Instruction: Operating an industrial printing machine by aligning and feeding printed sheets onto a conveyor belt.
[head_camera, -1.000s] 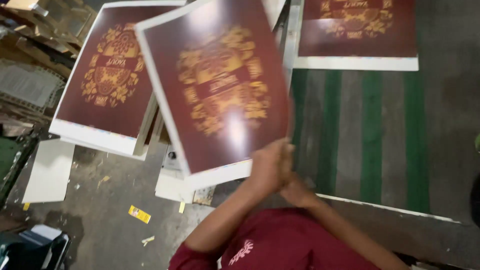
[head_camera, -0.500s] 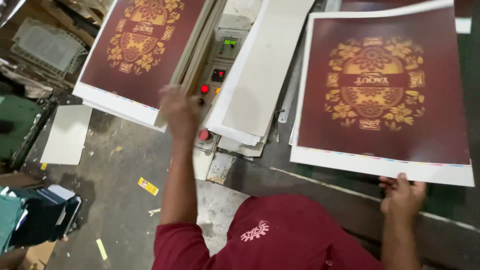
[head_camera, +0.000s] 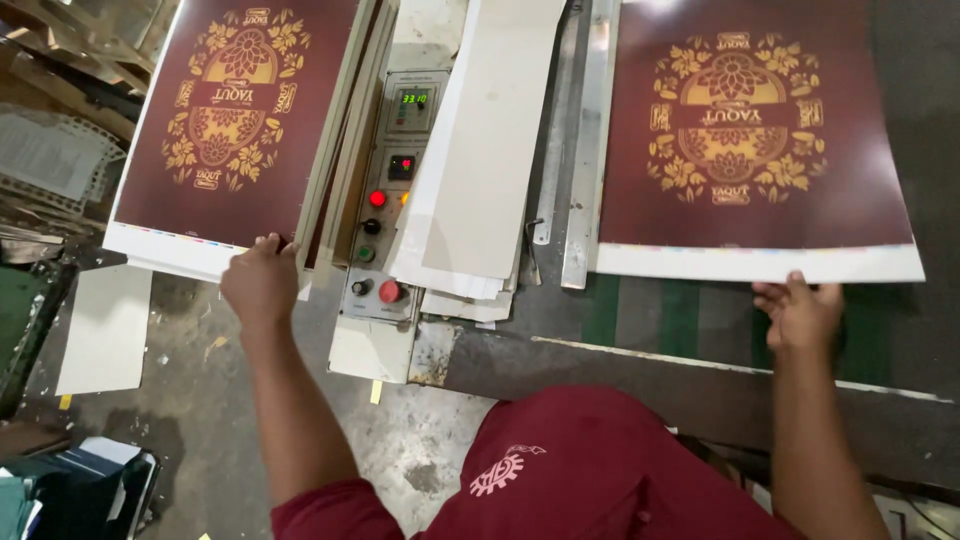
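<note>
Head view: left hand (head_camera: 262, 283) grips the stacked maroon gold-printed sheets' (head_camera: 225, 130) corner; right hand (head_camera: 803, 313), fingers loosely curled, holds the other maroon gold-printed sheet's (head_camera: 745, 150) white edge.

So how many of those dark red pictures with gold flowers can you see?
2. One printed sheet tops the stack by the left hand; the other lies above the right hand. More may lie beneath.

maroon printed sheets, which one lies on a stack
The left maroon sheet, under the left hand, tops a pile; the right sheet lies single.
</note>
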